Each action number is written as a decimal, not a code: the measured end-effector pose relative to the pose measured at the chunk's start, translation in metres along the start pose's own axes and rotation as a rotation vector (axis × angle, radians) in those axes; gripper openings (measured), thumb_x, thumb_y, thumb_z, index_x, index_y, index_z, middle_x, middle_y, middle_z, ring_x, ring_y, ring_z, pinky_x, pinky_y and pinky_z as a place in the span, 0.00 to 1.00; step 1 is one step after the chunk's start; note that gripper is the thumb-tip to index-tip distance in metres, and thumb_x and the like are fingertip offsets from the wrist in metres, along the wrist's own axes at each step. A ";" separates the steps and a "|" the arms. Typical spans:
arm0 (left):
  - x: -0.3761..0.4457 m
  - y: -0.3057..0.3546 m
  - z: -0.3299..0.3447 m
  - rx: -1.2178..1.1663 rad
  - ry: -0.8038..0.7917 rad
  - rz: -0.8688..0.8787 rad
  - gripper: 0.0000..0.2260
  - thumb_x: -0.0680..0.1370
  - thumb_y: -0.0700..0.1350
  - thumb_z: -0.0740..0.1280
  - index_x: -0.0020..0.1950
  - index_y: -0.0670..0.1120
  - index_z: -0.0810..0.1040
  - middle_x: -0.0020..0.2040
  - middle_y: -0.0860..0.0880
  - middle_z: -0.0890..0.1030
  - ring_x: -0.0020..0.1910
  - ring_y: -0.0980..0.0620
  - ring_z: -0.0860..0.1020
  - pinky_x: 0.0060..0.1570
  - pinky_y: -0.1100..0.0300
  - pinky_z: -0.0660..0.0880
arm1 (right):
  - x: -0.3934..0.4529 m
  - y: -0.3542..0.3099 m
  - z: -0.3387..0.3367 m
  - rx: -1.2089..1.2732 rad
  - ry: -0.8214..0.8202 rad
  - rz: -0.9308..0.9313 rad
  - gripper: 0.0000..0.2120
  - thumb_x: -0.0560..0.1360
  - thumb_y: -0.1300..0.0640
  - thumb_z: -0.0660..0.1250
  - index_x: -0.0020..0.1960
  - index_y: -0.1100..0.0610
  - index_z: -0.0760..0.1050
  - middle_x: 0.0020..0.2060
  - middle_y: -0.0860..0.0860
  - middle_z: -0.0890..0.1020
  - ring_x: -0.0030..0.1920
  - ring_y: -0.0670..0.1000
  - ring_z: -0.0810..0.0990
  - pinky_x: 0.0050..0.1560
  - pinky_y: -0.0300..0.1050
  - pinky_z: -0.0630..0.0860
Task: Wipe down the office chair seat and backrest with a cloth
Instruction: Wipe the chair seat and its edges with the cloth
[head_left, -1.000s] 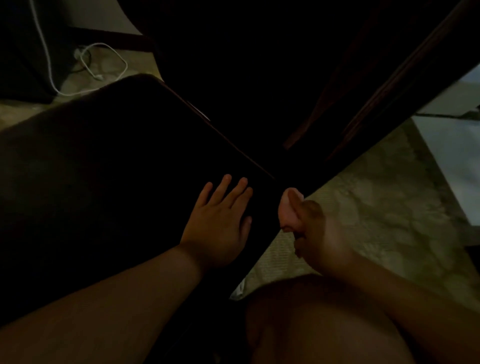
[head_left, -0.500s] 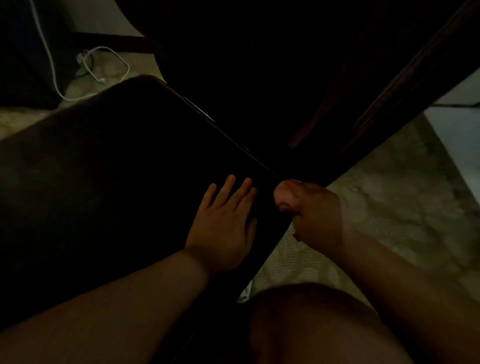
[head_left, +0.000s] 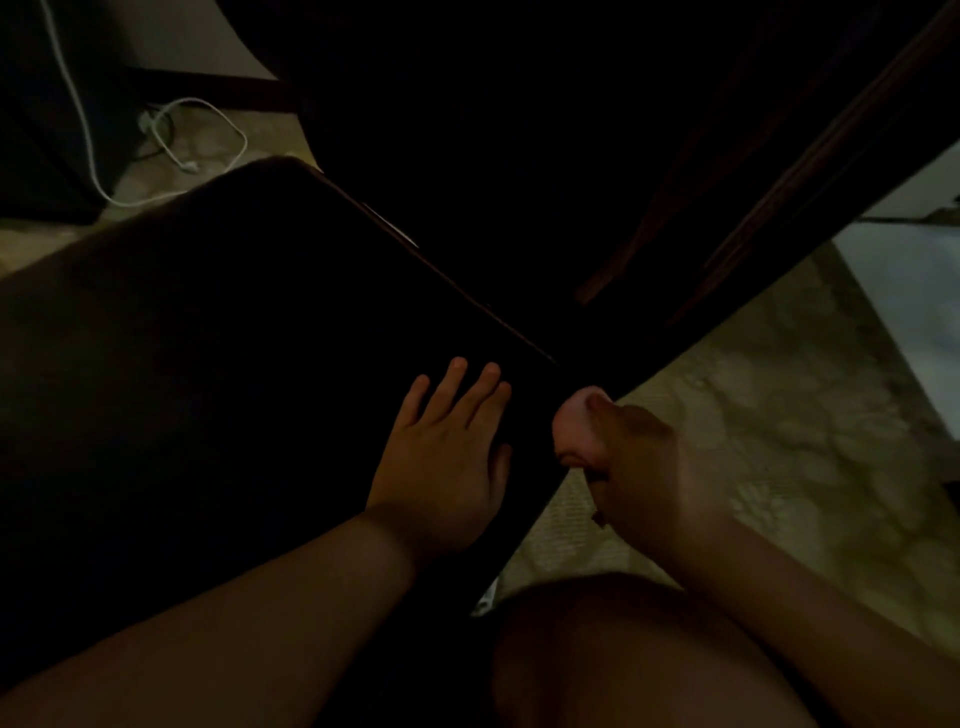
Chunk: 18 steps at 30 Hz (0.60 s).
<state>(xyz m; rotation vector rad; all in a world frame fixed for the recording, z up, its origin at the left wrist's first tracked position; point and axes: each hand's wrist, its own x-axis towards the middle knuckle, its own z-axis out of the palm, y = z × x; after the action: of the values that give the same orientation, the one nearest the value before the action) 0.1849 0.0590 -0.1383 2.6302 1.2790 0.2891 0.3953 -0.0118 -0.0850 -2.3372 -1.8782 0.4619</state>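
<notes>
view: head cam only, no second view to overlap
facing: forward and steeply down onto chair seat (head_left: 218, 364)
range: close, seat fills left half
frame: floor (head_left: 779, 415) right of seat, dim light

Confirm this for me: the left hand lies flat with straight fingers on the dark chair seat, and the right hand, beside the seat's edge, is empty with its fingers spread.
Not quite. The head view shows the right hand curled round a small bunched pinkish cloth, not empty and spread. The rest stands: the left hand lies flat with straight fingers on the dark chair seat, and the right hand is beside the seat's edge.
</notes>
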 end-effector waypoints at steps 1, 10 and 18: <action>-0.001 0.000 0.000 0.001 -0.005 -0.001 0.28 0.85 0.58 0.51 0.82 0.49 0.66 0.84 0.50 0.63 0.85 0.45 0.53 0.81 0.40 0.52 | 0.005 -0.005 -0.004 -0.049 0.038 -0.093 0.31 0.71 0.62 0.77 0.70 0.46 0.72 0.53 0.52 0.82 0.41 0.50 0.83 0.31 0.39 0.73; -0.002 0.000 -0.003 -0.012 -0.038 -0.002 0.28 0.85 0.59 0.51 0.83 0.51 0.64 0.85 0.52 0.60 0.86 0.47 0.50 0.82 0.41 0.50 | 0.009 -0.001 -0.012 -0.008 -0.027 -0.148 0.21 0.73 0.66 0.70 0.49 0.38 0.74 0.43 0.36 0.73 0.35 0.41 0.77 0.33 0.31 0.65; -0.003 0.001 0.000 -0.020 -0.006 -0.005 0.26 0.86 0.58 0.52 0.83 0.49 0.64 0.85 0.51 0.61 0.86 0.47 0.50 0.82 0.42 0.50 | -0.013 -0.002 0.030 0.734 0.124 0.366 0.10 0.86 0.53 0.59 0.51 0.49 0.78 0.31 0.58 0.82 0.27 0.62 0.83 0.27 0.57 0.79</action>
<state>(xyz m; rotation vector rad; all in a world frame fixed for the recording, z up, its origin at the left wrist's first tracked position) 0.1838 0.0563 -0.1381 2.6091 1.2742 0.2913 0.3820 -0.0273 -0.1106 -2.0988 -0.9700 0.8423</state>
